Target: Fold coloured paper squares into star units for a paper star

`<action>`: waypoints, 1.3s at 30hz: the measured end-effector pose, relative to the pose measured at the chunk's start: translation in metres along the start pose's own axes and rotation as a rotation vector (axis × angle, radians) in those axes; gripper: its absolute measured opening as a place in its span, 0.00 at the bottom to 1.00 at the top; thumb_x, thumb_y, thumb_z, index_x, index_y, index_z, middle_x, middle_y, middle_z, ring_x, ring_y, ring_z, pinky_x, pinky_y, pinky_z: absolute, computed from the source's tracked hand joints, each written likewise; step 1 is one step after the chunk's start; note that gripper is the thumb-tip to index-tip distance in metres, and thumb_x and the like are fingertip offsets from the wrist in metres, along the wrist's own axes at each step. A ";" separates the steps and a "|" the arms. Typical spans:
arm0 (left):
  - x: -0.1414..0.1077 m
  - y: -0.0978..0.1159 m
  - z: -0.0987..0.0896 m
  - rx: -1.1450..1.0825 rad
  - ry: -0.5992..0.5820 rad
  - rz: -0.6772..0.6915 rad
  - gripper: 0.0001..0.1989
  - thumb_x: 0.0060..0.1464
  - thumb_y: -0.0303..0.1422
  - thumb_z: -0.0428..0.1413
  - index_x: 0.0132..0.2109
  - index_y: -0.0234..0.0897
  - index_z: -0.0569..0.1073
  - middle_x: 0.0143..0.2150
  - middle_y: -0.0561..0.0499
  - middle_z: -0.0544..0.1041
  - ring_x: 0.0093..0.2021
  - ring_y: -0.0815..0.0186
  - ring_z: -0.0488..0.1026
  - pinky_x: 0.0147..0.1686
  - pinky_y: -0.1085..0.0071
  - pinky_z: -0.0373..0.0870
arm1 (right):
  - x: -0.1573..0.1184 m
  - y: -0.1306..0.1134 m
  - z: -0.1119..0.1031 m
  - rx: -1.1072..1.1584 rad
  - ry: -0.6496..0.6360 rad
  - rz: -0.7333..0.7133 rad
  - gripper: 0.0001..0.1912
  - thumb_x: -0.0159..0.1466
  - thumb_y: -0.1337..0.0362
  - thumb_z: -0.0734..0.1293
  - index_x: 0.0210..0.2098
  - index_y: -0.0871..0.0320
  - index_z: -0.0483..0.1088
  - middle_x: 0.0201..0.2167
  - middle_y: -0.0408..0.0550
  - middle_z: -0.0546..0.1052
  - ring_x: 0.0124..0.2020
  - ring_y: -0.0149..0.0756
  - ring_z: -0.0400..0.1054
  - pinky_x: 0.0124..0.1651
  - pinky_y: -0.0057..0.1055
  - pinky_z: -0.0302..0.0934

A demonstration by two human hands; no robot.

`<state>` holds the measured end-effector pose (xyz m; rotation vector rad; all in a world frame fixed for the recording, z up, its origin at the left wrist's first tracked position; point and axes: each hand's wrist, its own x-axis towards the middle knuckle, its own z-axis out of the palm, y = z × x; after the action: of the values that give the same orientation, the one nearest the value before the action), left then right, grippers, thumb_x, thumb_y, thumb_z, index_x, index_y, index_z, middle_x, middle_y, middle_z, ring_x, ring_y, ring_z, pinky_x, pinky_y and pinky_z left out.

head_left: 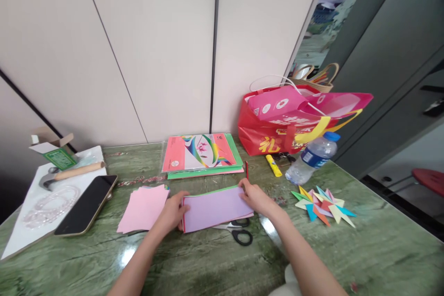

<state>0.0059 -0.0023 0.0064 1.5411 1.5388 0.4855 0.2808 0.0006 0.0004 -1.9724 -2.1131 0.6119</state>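
Note:
A stack of long paper strips (215, 210), lilac on top with red and green edges showing, lies between my hands. My left hand (175, 211) grips its left end, thumb on top. At the upper right corner, my right hand (255, 198) pinches the stack. Scissors with black handles (242, 237) lie partly under the strips' lower edge. Pink square papers (144, 208) are piled just left of my left hand. A red pencil (247, 170) stands out behind my right hand.
Behind the strips lies a coloured paper pack (199, 152). Rightward are a glue stick (274, 165), a water bottle (312, 159), a red bag (267, 132) and folded paper stars (324, 206). A phone (86, 206), hammer (74, 172) and small box (57, 152) are at left.

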 end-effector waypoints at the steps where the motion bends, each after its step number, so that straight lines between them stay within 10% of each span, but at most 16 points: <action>1: 0.000 0.000 0.000 -0.016 -0.005 -0.010 0.17 0.49 0.22 0.48 0.48 0.34 0.63 0.19 0.60 0.70 0.10 0.72 0.65 0.10 0.78 0.57 | -0.003 -0.003 -0.004 -0.027 0.005 0.014 0.14 0.56 0.71 0.61 0.43 0.60 0.62 0.28 0.49 0.72 0.31 0.37 0.68 0.32 0.27 0.53; 5: 0.002 -0.002 -0.002 -0.087 0.019 -0.051 0.17 0.50 0.23 0.47 0.49 0.32 0.61 0.18 0.60 0.69 0.11 0.70 0.66 0.10 0.77 0.58 | -0.022 -0.026 -0.020 -0.117 0.062 -0.022 0.10 0.56 0.70 0.62 0.39 0.56 0.66 0.41 0.53 0.70 0.45 0.43 0.63 0.38 0.30 0.53; 8: 0.004 -0.005 -0.004 -0.134 0.051 -0.071 0.17 0.50 0.25 0.46 0.49 0.30 0.61 0.15 0.61 0.67 0.10 0.70 0.65 0.09 0.77 0.57 | -0.035 -0.047 -0.022 -0.128 -0.166 -0.271 0.10 0.51 0.63 0.69 0.34 0.54 0.69 0.35 0.46 0.72 0.39 0.39 0.66 0.38 0.29 0.55; 16: 0.002 -0.007 -0.005 -0.215 0.057 -0.080 0.20 0.48 0.30 0.50 0.50 0.28 0.61 0.14 0.61 0.66 0.10 0.69 0.65 0.10 0.76 0.58 | -0.045 -0.068 -0.013 -0.362 -0.372 -0.147 0.19 0.40 0.71 0.72 0.34 0.58 0.73 0.42 0.57 0.72 0.44 0.50 0.65 0.40 0.35 0.60; 28: -0.003 -0.005 -0.010 -0.125 0.018 -0.052 0.16 0.49 0.27 0.48 0.47 0.33 0.61 0.17 0.60 0.67 0.11 0.69 0.65 0.11 0.75 0.60 | -0.022 0.009 -0.030 -0.416 -0.156 0.221 0.15 0.54 0.80 0.57 0.32 0.64 0.74 0.35 0.64 0.75 0.40 0.46 0.69 0.38 0.35 0.59; 39: -0.004 -0.001 -0.009 0.058 -0.004 -0.008 0.18 0.48 0.21 0.48 0.47 0.36 0.64 0.19 0.59 0.67 0.11 0.73 0.63 0.11 0.78 0.57 | 0.006 0.008 -0.018 -0.410 -0.005 0.231 0.13 0.59 0.75 0.57 0.36 0.65 0.72 0.37 0.65 0.74 0.42 0.46 0.69 0.41 0.35 0.58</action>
<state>-0.0022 -0.0036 0.0116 1.5782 1.5677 0.4359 0.2947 0.0101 0.0123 -2.4542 -2.1653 0.2244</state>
